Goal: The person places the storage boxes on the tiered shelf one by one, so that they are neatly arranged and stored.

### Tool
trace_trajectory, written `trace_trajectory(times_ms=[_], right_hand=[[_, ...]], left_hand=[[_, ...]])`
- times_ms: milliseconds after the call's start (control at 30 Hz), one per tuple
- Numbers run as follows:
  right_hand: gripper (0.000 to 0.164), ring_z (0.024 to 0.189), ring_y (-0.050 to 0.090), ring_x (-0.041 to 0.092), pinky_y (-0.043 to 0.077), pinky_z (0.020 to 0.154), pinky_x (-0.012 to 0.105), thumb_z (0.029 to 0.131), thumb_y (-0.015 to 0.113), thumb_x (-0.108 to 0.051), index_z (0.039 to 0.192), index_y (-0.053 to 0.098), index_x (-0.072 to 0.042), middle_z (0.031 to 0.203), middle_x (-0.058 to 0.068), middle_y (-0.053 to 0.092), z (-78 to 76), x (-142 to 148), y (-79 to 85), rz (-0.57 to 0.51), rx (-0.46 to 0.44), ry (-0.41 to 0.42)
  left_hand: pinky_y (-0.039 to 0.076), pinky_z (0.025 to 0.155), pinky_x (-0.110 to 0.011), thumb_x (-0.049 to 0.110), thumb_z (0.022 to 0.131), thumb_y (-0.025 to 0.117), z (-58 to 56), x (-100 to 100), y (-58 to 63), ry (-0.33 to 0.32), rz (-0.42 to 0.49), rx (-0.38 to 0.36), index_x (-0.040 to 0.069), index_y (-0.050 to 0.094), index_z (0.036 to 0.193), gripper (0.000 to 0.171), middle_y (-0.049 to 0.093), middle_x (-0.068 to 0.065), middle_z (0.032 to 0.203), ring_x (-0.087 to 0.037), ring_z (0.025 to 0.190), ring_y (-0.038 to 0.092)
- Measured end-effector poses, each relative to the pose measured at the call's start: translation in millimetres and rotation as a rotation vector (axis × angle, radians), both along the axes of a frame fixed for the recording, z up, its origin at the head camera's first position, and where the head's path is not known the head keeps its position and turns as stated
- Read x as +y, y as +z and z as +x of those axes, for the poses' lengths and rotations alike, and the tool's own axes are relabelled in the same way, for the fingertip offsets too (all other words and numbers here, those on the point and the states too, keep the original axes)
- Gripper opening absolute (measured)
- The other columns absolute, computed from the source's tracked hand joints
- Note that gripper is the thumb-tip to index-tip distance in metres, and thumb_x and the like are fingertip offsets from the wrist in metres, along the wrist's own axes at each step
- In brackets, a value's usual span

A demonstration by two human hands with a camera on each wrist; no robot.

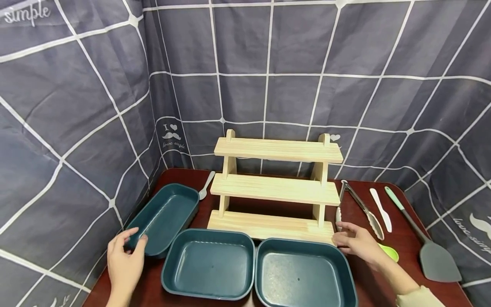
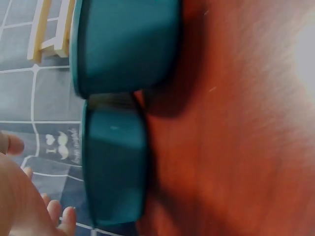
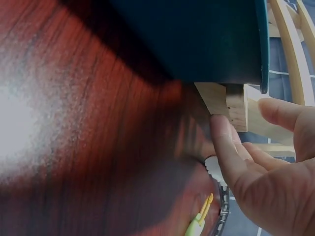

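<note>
My left hand (image 1: 125, 261) is at the near end of a dark teal tray (image 1: 165, 217), thumb and fingers spread at its rim. In the left wrist view, the fingers (image 2: 54, 214) stand apart from the tray's side (image 2: 115, 167). My right hand (image 1: 360, 244) is at the right end of a three-tier wooden shelf (image 1: 272, 224). The right wrist view has its fingertips right at the end of the bottom board (image 3: 238, 110), thumb raised above, fingers fairly straight. Two more teal trays, a middle one (image 1: 209, 266) and a right one (image 1: 303, 273), stand before the shelf.
Right of the shelf lie tongs (image 1: 362, 209), a white knife (image 1: 381, 209), a grey turner with a mint handle (image 1: 437, 260) and a lime-green utensil (image 1: 390, 252). A pale spoon (image 1: 207, 186) lies behind the left tray. Grey checked cloth (image 1: 291, 102) encloses the dark red table.
</note>
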State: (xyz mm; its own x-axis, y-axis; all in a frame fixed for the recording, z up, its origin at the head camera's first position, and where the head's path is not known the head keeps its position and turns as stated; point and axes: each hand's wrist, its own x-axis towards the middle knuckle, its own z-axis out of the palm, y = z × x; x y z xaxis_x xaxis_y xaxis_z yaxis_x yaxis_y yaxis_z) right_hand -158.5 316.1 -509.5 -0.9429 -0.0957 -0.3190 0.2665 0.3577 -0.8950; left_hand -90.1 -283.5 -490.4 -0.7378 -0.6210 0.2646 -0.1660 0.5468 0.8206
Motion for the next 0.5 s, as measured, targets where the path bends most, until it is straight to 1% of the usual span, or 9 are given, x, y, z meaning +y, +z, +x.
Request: trace_trajectory(times_ms=[67,133,200,267,300,367,433,500], right_hand=[[0.069,0.102,0.070,0.022,0.061,0.082,0.040,0.102,0.067,-0.016,0.153,0.031,0.015,0.120,0.019,0.067,0.0,0.6,-0.7,-0.003,0.008,0.001],[0.068,0.101,0.069,0.022,0.061,0.082,0.039,0.102,0.067,-0.015,0.153,0.033,0.014,0.119,0.019,0.067,-0.1,0.4,-1.3,-0.008,0.004,-0.008],[0.067,0.101,0.069,0.022,0.061,0.081,0.038,0.101,0.068,-0.014,0.152,0.034,0.014,0.119,0.019,0.068,-0.2,-0.1,-1.8,-0.013,0.000,-0.011],[0.067,0.101,0.069,0.022,0.061,0.081,0.038,0.100,0.069,-0.013,0.152,0.035,0.014,0.118,0.019,0.068,0.2,-1.3,-2.2,-0.023,-0.008,-0.018],[0.067,0.100,0.069,0.022,0.061,0.081,0.038,0.100,0.069,-0.013,0.151,0.036,0.014,0.117,0.018,0.068,0.3,-1.7,-2.5,-0.024,-0.009,-0.019],[0.067,0.100,0.069,0.023,0.061,0.081,0.038,0.100,0.069,-0.013,0.151,0.036,0.014,0.117,0.018,0.068,0.7,-2.4,-3.3,-0.031,-0.009,-0.018],[0.068,0.100,0.069,0.024,0.061,0.081,0.038,0.099,0.070,-0.013,0.150,0.036,0.014,0.117,0.018,0.069,1.0,-2.9,-4.0,-0.040,-0.011,-0.021],[0.068,0.100,0.069,0.024,0.061,0.081,0.039,0.099,0.070,-0.013,0.150,0.036,0.015,0.117,0.019,0.068,1.1,-2.9,-4.5,-0.047,-0.014,-0.021]], left_hand=[[0.039,0.078,-0.017,0.020,0.094,0.074,3.4,2.5,-4.7,0.040,0.088,-0.022,0.005,0.066,0.128,0.037,0.050,-0.014,0.128,-0.022,0.108,0.053],[0.039,0.074,-0.008,0.018,0.093,0.074,6.3,4.1,-9.7,0.066,0.175,-0.033,0.004,0.061,0.128,0.039,0.047,-0.009,0.124,-0.011,0.099,0.054],[0.040,0.072,-0.004,0.015,0.091,0.076,9.0,4.1,-14.2,0.076,0.274,-0.021,0.005,0.058,0.124,0.039,0.044,-0.005,0.122,-0.002,0.091,0.053],[0.043,0.066,-0.006,0.012,0.090,0.076,10.4,2.5,-18.1,0.081,0.384,-0.007,0.010,0.053,0.121,0.039,0.041,-0.003,0.120,0.002,0.086,0.052],[0.045,0.064,-0.008,0.011,0.090,0.076,10.7,1.6,-19.4,0.084,0.439,-0.003,0.014,0.050,0.120,0.040,0.040,-0.003,0.120,0.001,0.085,0.052],[0.047,0.062,-0.013,0.011,0.091,0.076,10.4,-0.6,-21.4,0.090,0.539,-0.016,0.018,0.044,0.123,0.046,0.037,-0.004,0.122,-0.004,0.086,0.051],[0.050,0.060,-0.018,0.012,0.092,0.075,8.8,-2.7,-23.2,0.083,0.616,-0.043,0.016,0.037,0.134,0.056,0.036,-0.010,0.130,-0.013,0.094,0.051],[0.054,0.059,-0.025,0.015,0.094,0.073,6.7,-5.1,-25.0,0.064,0.661,-0.087,0.011,0.026,0.147,0.071,0.032,-0.021,0.142,-0.024,0.107,0.050]])
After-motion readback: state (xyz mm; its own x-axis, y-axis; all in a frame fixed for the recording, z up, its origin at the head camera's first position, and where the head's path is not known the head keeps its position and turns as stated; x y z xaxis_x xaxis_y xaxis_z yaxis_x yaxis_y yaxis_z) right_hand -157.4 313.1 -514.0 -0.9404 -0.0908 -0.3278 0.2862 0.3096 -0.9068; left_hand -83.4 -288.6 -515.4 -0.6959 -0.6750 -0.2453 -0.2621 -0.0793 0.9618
